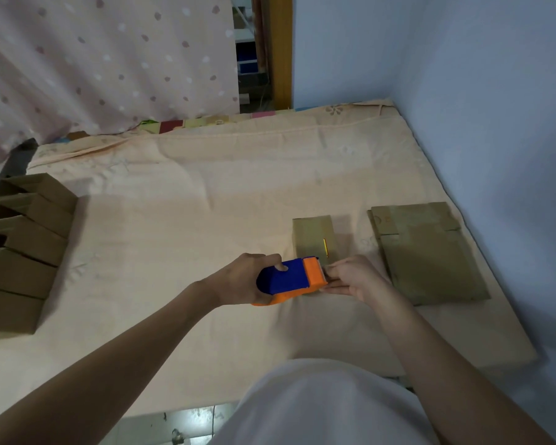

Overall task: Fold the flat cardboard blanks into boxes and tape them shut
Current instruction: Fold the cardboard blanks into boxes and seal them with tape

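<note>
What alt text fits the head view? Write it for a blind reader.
A person's left hand grips a blue and orange tape dispenser while the right hand pinches at its toothed end, over a small cardboard box on a bed. Flat blanks lie right, folded boxes left.

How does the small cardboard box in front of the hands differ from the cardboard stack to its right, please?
The small box is narrower than the stack of flat blanks. The box is folded up into a raised shape, while the stack lies flat on the sheet. The box sits just beyond the tape dispenser and both hands, whereas the stack lies untouched beside the right hand. Both are plain brown cardboard.
</note>
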Motion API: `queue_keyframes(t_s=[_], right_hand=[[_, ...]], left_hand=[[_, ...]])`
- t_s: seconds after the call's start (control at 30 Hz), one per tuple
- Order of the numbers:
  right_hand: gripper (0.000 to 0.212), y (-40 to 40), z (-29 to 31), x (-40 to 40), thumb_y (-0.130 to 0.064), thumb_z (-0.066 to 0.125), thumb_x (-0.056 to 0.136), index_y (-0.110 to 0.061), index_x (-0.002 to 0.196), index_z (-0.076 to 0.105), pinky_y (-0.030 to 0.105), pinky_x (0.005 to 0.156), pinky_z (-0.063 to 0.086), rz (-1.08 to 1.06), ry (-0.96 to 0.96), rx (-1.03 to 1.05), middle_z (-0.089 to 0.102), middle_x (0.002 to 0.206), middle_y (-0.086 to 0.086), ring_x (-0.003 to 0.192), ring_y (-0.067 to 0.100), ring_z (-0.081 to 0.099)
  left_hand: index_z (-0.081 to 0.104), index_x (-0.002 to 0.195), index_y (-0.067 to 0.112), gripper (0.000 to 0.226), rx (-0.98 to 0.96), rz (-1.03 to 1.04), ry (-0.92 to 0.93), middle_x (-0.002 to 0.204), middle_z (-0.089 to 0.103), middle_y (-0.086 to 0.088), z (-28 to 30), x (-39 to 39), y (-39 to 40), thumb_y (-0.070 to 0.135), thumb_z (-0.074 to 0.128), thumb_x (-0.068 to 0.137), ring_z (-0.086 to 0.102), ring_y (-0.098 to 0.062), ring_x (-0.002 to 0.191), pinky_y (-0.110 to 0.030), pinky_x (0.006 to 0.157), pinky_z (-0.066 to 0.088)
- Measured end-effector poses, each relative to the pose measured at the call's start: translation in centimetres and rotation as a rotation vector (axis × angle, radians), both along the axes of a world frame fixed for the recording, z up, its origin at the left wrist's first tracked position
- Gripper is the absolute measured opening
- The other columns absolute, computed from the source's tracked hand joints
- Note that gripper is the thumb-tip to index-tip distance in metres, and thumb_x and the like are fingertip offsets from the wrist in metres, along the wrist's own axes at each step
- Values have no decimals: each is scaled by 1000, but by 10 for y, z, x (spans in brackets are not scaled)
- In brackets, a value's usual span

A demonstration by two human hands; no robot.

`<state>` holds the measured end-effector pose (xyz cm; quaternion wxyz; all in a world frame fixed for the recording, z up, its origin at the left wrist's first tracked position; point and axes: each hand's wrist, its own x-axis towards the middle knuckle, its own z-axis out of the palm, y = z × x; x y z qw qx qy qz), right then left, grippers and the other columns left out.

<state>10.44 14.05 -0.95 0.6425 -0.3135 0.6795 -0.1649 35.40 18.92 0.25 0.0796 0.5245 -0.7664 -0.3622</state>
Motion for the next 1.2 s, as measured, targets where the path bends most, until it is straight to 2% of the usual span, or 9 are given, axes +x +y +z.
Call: queue_keyframes(t_s=[0.13, 0.37, 0.57, 0.7, 0.8, 0.9, 1.07, 1.13, 1.2], right_hand=[[5, 1, -5, -4, 2, 67, 92, 7, 93, 69, 41, 72, 62, -17, -27, 11, 75, 81, 22, 75, 33, 75], [4, 5, -8, -5, 3, 66, 92, 5, 90, 69, 37, 64, 62, -19, 14, 6, 75, 80, 22, 74, 32, 76], [9, 6, -21, -7, 4, 59, 96, 5, 91, 67, 38, 66, 63, -32, 55, -4, 75, 81, 21, 71, 31, 76], [7, 3, -32, -34, 3, 63, 94, 7, 91, 67, 36, 66, 61, -132, 84, -45, 72, 92, 26, 73, 28, 73], [7, 3, -36, -51, 0, 66, 93, 6, 95, 70, 35, 70, 61, -83, 47, -70, 74, 85, 20, 72, 25, 74], [7, 1, -36, -52, -6, 71, 92, -1, 96, 72, 37, 75, 63, -37, 133, -109, 76, 78, 12, 73, 25, 76], [9, -1, -37, -52, -18, 73, 91, -17, 82, 75, 42, 80, 62, 57, 316, -211, 77, 85, 5, 77, 22, 75], [8, 0, -38, -50, -22, 76, 88, -15, 89, 78, 41, 83, 61, 92, 401, -245, 78, 92, 7, 86, 24, 74], [19, -1, -40, -49, -25, 77, 87, -11, 100, 80, 36, 88, 57, 119, 462, -268, 77, 103, 7, 99, 24, 71]], left_hand=[[60, 116, 31, 51, -23, 48, 36, 103, 63, 9, -1, 3, 2, 23, 82, 71, 60, -10, 86, -14, 67, 49], [65, 112, 35, 51, 8, 102, 106, 104, 65, 7, -1, 8, 3, 23, 82, 65, 63, -15, 89, -29, 70, 55], [66, 112, 34, 52, 37, 107, 128, 100, 62, 14, -6, 1, 7, 18, 84, 65, 60, -7, 86, -17, 66, 50], [65, 108, 38, 52, 35, 135, 106, 101, 65, 13, -10, 15, 9, 20, 85, 64, 62, -9, 87, -22, 67, 54], [62, 109, 40, 53, -4, 103, 51, 100, 63, 13, -9, 29, 7, 24, 87, 65, 61, -7, 86, -18, 67, 52], [57, 115, 39, 58, -32, 42, -15, 105, 60, 10, -12, 26, 3, 25, 85, 67, 59, -9, 90, -21, 71, 53], [53, 120, 38, 61, -51, 9, -56, 106, 57, 8, -25, 26, 1, 24, 83, 69, 57, -10, 89, -20, 71, 51], [54, 122, 38, 60, -47, -9, -69, 106, 56, 8, -29, 26, 3, 23, 81, 70, 57, -10, 89, -20, 71, 51], [55, 124, 34, 61, -52, -21, -78, 106, 55, 7, -33, 26, 3, 20, 79, 69, 57, -11, 89, -19, 71, 50]])
